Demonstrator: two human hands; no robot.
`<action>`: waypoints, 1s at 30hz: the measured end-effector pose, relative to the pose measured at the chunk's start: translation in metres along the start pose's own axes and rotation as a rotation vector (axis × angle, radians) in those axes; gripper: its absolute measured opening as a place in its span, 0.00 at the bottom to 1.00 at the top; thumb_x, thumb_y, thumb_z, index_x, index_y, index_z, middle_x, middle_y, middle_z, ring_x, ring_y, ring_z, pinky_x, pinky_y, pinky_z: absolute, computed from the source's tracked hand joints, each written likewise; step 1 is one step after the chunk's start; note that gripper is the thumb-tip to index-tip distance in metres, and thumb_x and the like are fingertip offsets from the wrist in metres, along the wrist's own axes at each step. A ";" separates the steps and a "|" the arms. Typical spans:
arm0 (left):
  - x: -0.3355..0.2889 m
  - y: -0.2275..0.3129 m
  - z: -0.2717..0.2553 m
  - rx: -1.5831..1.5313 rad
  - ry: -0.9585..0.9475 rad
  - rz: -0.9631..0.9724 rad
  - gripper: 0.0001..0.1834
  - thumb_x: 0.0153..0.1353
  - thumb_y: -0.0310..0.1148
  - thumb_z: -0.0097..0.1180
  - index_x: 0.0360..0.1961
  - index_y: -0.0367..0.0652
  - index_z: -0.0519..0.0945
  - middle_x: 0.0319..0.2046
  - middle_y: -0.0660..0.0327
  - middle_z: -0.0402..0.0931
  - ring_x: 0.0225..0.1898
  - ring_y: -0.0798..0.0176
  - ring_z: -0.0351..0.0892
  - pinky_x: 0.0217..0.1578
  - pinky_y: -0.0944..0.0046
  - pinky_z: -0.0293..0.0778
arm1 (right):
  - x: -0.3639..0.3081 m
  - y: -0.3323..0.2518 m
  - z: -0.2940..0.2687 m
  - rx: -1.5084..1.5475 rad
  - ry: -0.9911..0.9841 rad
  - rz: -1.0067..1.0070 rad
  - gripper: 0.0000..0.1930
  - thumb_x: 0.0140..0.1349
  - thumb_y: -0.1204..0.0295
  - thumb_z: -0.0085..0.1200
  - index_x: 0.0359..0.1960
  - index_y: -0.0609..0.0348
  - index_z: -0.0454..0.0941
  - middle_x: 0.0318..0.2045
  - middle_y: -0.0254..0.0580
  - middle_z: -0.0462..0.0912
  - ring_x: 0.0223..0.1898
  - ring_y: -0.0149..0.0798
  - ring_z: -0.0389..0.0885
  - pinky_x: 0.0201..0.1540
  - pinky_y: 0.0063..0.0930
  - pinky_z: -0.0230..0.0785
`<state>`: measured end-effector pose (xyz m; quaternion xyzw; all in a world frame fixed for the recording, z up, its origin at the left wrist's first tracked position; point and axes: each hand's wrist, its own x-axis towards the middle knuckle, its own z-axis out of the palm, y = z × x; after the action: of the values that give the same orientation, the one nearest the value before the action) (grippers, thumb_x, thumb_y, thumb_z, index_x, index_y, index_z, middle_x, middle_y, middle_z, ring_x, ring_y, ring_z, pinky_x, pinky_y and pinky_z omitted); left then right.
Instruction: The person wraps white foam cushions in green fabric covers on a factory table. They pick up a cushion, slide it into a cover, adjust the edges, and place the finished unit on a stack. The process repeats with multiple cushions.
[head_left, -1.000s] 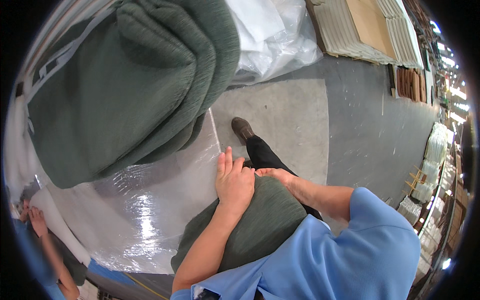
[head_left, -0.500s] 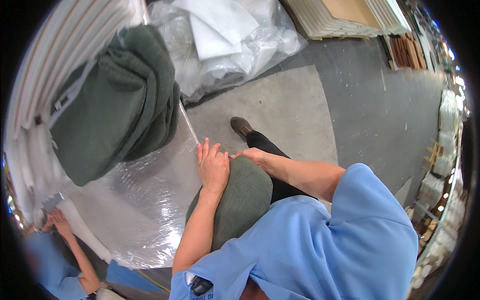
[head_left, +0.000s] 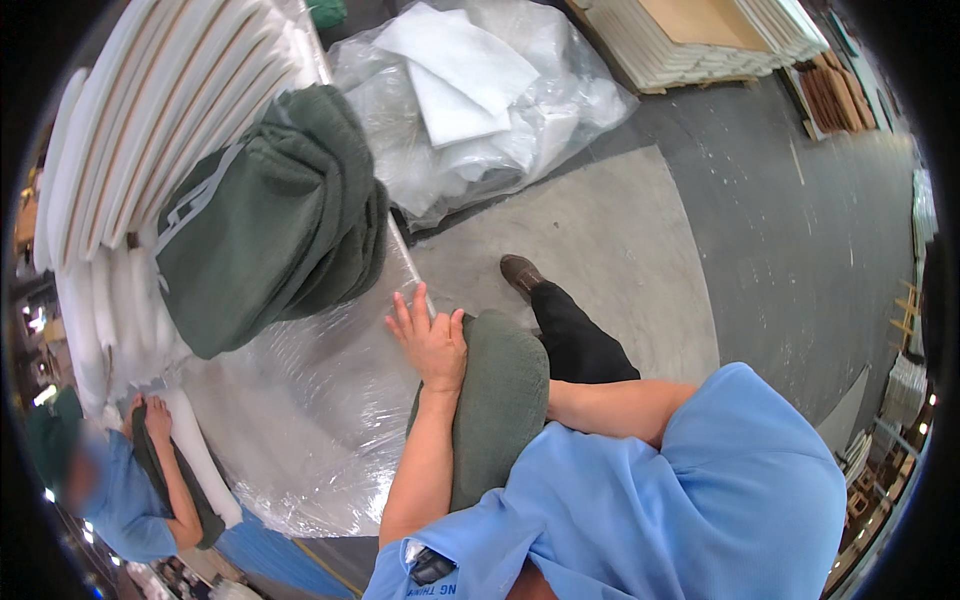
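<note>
A dark green fabric cushion (head_left: 495, 390) stands on its side against my blue shirt, at the edge of the plastic-wrapped table. My left hand (head_left: 432, 345) rests at its upper left side, fingers spread out and thumb raised, and the left forearm lies along it. My right forearm (head_left: 620, 408) reaches in from the right behind the cushion, which hides that hand and whatever it touches. Beyond my left hand, a pile of folded dark green fabric covers (head_left: 270, 220) lies on the table, with a grey strip along one side.
Long white foam pieces (head_left: 150, 130) stand stacked at the far left. A clear plastic bag of white foam sheets (head_left: 480, 110) sits beyond the table (head_left: 320, 420). At lower left, a co-worker (head_left: 130, 490) handles dark fabric. My shoe (head_left: 522, 275) is on the floor mat (head_left: 620, 250).
My left hand's fingers have spread and the thumb lifted. My right hand has gone down out of sight behind the cushion. The view has shifted, and more of the co-worker shows.
</note>
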<state>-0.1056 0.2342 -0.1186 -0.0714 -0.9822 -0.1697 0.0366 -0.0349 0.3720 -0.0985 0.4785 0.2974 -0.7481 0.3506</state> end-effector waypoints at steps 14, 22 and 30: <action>-0.006 -0.006 -0.002 -0.081 0.091 -0.066 0.20 0.71 0.43 0.64 0.25 0.40 0.80 0.73 0.51 0.72 0.79 0.35 0.59 0.76 0.25 0.52 | 0.041 0.018 -0.008 -0.044 -0.107 0.096 0.35 0.85 0.41 0.32 0.66 0.59 0.79 0.57 0.47 0.87 0.57 0.48 0.85 0.61 0.46 0.79; -0.034 -0.016 -0.088 -0.400 -0.247 -0.740 0.22 0.74 0.48 0.62 0.39 0.35 0.85 0.44 0.45 0.88 0.48 0.41 0.87 0.53 0.46 0.78 | 0.063 0.025 0.009 -0.088 -0.202 -0.080 0.35 0.84 0.42 0.34 0.64 0.60 0.79 0.55 0.48 0.88 0.54 0.49 0.87 0.58 0.48 0.80; -0.195 -0.073 -0.116 -0.709 -0.533 -0.826 0.25 0.75 0.53 0.58 0.49 0.39 0.88 0.45 0.41 0.88 0.49 0.39 0.88 0.50 0.47 0.80 | 0.014 0.023 0.000 -0.244 -0.259 -0.073 0.33 0.84 0.44 0.36 0.63 0.61 0.80 0.53 0.48 0.88 0.52 0.49 0.87 0.57 0.48 0.81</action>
<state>0.0816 0.1020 -0.0523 0.2679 -0.7875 -0.4632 -0.3058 -0.0207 0.3553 -0.1136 0.3207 0.3555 -0.7741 0.4142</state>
